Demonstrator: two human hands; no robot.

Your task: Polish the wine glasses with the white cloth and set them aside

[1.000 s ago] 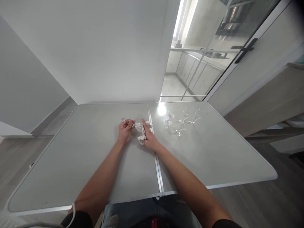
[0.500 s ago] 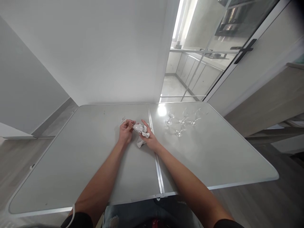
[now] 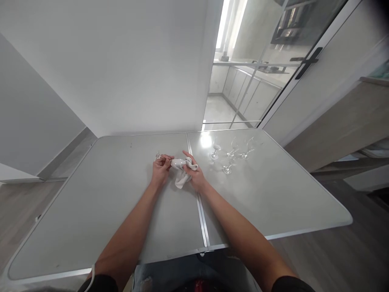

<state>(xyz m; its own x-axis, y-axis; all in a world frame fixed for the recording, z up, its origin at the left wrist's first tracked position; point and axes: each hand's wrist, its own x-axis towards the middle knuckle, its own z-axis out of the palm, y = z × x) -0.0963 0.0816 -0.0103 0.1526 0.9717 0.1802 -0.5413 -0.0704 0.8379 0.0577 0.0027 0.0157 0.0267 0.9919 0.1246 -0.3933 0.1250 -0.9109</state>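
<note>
My left hand (image 3: 161, 166) is closed on the stem of a wine glass (image 3: 176, 162), which lies sideways above the table. The clear foot of the glass pokes out past my left fingers. A white cloth (image 3: 182, 177) is bunched in my right hand (image 3: 194, 172), wrapped about the rim end of the bowl. Part of the cloth hangs down between my hands. My right fingers are partly hidden by the cloth, and I cannot tell whether some of it sits inside the bowl.
Several clear stemmed glasses (image 3: 227, 169) stand in a group on the right half of the pale table (image 3: 273, 194). A metal seam (image 3: 202, 219) divides the tabletop. Behind it are a white wall (image 3: 146, 73) and a glass door with a black handle (image 3: 308, 63).
My right hand and the cloth have shifted slightly right along the bowl, and the cloth is folded differently. My left hand keeps its grip on the stem. The view has turned a little.
</note>
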